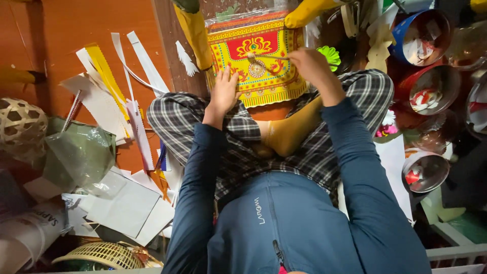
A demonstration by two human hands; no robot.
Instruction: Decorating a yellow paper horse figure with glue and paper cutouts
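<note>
I see an orange floor (66, 25) littered with paper strips (137, 76) at nine o'clock and tins (426, 35) crowding three o'clock. My left hand (223, 94) lies spread on the decorated yellow sheet (258, 56); my right hand (312, 63) has its grip pinching a thin stick (269, 57).

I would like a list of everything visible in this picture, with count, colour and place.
Decorated paper panel: one, yellow and red, top centre, under both hands.
Thin stick: one, pale, in right hand, tip on the panel.
Paper strips: several, white and yellow, floor at left.
Plastic bag: one, greenish, left.
Woven ball: one, pale, far left.
Woven basket: one, cream, bottom left.
Round tins: several, blue, red or silver, right.
Paper flower: one, green, beside right hand.
Left hand: flat on the panel.
Right hand: gripping the stick.
</note>
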